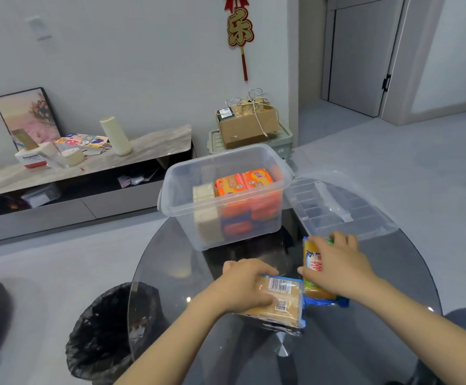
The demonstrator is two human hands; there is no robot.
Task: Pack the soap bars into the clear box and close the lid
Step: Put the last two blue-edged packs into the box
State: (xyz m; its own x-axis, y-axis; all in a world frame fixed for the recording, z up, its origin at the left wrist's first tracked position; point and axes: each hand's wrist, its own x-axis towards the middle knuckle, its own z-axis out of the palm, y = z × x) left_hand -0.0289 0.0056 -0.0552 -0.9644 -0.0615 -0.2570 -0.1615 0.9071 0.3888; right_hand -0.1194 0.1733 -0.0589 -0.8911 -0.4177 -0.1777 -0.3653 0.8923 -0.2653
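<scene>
packing is partly complete. the clear box [226, 207] stands open on the glass tabletop [337, 343], toward its far edge. inside it sit several orange-wrapped soap bars [243, 183], stacked in layers, with pale bars [205, 212] beside them on the left; room remains above. the lid [334, 207] lies flat on the tabletop just to the right of the box, not yet fitted.

two packs remain outside, near the viewer. the left hand [247, 284] has its grip curled over a clear-wrapped pale soap pack [277, 304], fingers closed on its top and near edge. the right hand [337, 262] is pressed around a yellow soap pack [313, 273] with blue wrapping, thumb and fingers pinching its sides. the two packs lie just beside each other.

outstanding, in my judgement: both packs into the box, then lid on and closed.
</scene>
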